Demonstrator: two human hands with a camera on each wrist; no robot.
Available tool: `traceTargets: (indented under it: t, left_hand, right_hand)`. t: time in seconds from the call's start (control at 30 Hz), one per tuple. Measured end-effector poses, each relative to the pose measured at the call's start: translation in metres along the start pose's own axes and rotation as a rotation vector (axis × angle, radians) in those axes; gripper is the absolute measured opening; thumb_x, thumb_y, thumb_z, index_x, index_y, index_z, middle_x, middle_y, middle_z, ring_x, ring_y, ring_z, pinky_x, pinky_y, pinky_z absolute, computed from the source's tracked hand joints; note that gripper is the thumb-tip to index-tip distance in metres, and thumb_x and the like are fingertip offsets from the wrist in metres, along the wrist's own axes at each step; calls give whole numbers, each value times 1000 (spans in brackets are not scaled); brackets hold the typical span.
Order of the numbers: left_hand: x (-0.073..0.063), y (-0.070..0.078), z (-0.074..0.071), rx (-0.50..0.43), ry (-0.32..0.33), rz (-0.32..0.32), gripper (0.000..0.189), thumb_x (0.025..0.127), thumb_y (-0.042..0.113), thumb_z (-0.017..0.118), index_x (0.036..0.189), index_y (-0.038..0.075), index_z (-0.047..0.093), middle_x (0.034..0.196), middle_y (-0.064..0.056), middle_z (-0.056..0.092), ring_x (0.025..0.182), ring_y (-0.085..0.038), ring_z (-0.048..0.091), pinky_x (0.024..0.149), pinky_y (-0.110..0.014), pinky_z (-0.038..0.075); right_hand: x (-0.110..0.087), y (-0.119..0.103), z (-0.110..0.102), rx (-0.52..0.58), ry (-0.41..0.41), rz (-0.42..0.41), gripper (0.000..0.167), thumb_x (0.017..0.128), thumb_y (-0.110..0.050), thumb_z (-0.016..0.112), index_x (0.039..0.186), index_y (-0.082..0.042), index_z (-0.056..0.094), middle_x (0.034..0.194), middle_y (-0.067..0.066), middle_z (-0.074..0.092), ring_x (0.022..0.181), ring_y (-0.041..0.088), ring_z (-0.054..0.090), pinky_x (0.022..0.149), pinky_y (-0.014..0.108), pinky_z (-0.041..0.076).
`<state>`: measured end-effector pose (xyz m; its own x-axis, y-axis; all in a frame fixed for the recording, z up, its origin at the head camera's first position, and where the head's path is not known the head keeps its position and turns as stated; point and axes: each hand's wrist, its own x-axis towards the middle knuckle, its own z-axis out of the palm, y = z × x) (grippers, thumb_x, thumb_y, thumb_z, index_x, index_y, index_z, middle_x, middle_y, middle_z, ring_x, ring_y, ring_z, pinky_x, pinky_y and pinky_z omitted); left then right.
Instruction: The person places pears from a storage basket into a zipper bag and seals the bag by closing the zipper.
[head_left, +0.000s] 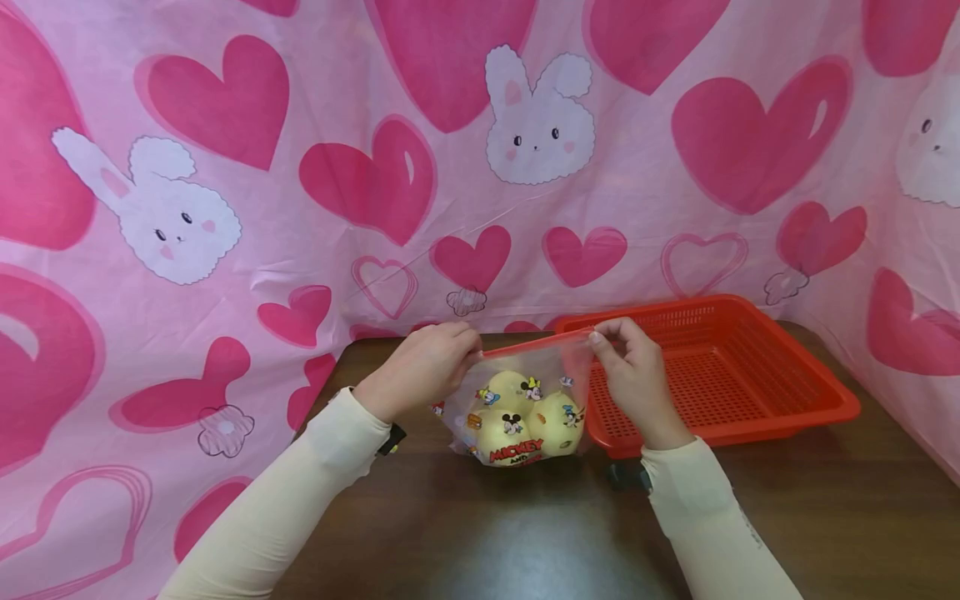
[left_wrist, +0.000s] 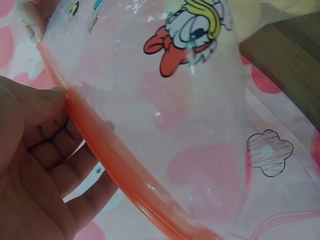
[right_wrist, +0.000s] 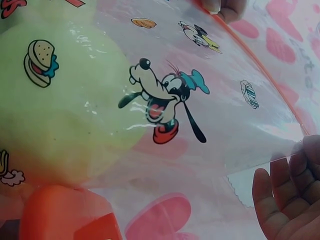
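Observation:
A clear zip bag (head_left: 551, 367) with cartoon prints and a red top strip hangs between both hands. Several pale yellow round items (head_left: 510, 425) sit in its lower part. My left hand (head_left: 431, 367) pinches the red strip near the bag's left end; in the left wrist view its thumb (left_wrist: 45, 102) presses on the strip. At the opposite top corner, my right hand (head_left: 633, 371) pinches the strip's end between thumb and fingers. The right wrist view shows a pale yellow item (right_wrist: 60, 115) through the printed plastic, with the right hand (right_wrist: 295, 195) at the corner.
A red perforated plastic basket (head_left: 817, 400) stands on the brown wooden table (head_left: 510, 533), right of the bag and partly behind the right hand. Pink heart-and-rabbit fabric (head_left: 465, 192) hangs behind the table and at both sides.

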<state>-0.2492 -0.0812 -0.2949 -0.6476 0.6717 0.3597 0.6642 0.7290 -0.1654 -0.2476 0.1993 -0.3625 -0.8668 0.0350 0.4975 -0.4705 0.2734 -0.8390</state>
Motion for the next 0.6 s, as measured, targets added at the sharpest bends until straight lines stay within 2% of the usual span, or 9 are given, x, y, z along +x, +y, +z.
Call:
traceTargets:
  t: [0.6]
  left_hand:
    - [-14, -9, 1, -28, -30, -70, 11, 88, 23, 73, 94, 18, 65, 87, 6, 60, 78, -13, 57, 77, -30, 53]
  right_hand:
    - [1, 3, -2, 1, -3, 15, 23, 99, -23, 58, 111, -3, 59, 102, 10, 64, 92, 19, 58, 79, 21, 49]
